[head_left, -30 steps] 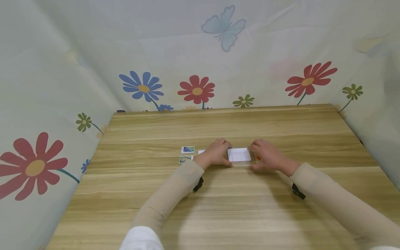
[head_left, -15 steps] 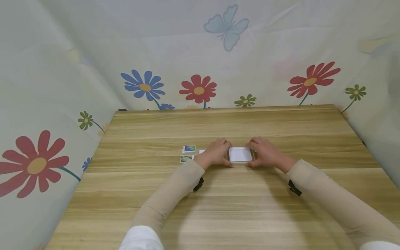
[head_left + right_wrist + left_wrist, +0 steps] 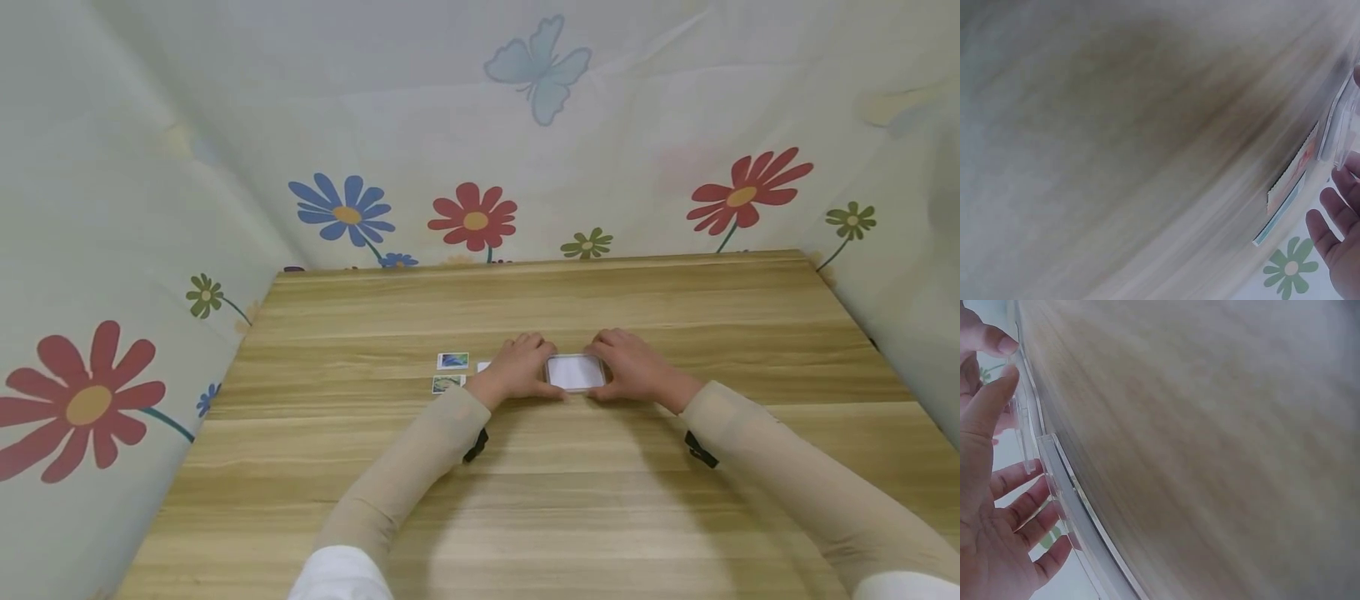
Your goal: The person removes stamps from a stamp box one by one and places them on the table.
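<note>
Between both hands on the wooden table lies a small clear plastic case [image 3: 575,372] with a white inside. My left hand [image 3: 519,367] holds its left end, thumb at the near edge and fingers at the far edge. The right hand [image 3: 633,367] grips the right end the same way. In the left wrist view the clear upper piece [image 3: 1027,437] sits between thumb and fingers. Another clear case [image 3: 1082,519] lies by the left fingers, mostly hidden under that hand in the head view. Two stamp-like pieces, one orange [image 3: 1294,172] and one blue [image 3: 1280,209], lie near the right fingers.
Left of the left hand lie two small picture stamps, a blue one [image 3: 453,361] and a green one [image 3: 447,383]. A white corner [image 3: 483,367] shows beside the left wrist. The table [image 3: 360,467] meets a flowered cloth backdrop [image 3: 420,125].
My right hand has moved left with the clear piece, which stuck out to the right and now lines up over the white base. The left hand has barely moved.
</note>
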Demonstrator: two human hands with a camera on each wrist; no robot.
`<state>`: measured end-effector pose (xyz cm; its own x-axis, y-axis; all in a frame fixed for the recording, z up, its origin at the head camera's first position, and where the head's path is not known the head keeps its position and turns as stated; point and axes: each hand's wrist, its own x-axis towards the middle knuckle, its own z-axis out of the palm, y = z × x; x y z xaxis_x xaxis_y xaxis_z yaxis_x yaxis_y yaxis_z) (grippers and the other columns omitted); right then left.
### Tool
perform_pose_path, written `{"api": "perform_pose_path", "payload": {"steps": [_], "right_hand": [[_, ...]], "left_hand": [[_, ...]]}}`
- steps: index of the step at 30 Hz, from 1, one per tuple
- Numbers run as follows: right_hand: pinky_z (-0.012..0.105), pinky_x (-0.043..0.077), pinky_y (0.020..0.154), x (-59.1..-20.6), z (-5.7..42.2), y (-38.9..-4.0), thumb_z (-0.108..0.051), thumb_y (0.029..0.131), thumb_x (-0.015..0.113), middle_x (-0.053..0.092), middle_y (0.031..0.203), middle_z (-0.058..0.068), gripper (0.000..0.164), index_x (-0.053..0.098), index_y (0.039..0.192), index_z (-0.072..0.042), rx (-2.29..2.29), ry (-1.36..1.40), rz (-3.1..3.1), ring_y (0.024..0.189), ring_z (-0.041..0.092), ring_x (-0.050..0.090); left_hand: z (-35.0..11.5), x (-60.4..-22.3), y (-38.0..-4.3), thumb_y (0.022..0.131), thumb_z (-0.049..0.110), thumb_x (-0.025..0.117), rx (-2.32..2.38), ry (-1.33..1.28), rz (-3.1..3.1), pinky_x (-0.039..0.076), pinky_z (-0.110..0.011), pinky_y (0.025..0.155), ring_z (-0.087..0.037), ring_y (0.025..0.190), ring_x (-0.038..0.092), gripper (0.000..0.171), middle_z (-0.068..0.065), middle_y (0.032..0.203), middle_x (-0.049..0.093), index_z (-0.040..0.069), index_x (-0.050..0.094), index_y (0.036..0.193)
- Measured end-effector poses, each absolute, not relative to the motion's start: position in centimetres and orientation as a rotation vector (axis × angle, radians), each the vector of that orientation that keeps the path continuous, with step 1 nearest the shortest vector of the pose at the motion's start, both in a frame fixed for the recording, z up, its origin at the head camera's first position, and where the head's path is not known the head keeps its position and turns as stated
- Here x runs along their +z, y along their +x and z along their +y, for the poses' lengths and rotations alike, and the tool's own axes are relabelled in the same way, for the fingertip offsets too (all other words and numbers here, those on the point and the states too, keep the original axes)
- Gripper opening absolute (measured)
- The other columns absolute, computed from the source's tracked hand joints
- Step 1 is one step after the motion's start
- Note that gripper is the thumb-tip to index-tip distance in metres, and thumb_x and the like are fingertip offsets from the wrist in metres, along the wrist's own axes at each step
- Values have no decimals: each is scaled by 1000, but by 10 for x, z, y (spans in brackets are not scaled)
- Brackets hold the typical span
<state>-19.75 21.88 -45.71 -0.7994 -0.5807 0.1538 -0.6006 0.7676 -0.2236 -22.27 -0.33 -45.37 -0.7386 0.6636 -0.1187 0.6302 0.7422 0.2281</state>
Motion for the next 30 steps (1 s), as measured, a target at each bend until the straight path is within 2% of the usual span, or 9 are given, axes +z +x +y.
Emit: {"api": "perform_pose_path", "payload": {"steps": [13,30], "right_hand": [[43,45,76,-457,217,-199,-39,70,81,59,104,12,58,63,111,-2,329,961,-2907,93,26,53],[41,46,73,-451,217,-199,-40,72,78,59,99,10,56,65,110,-1,289,992,-2911,87,24,52]], "left_hand": [[-2,-453,-221,78,62,66,192,993,2776,35,-44,103,-22,123,42,75,-6,131,48,13,52,132],[3,-453,-220,78,58,68,155,972,2799,36,-40,97,-20,118,44,72,-5,128,49,12,52,132]]}}
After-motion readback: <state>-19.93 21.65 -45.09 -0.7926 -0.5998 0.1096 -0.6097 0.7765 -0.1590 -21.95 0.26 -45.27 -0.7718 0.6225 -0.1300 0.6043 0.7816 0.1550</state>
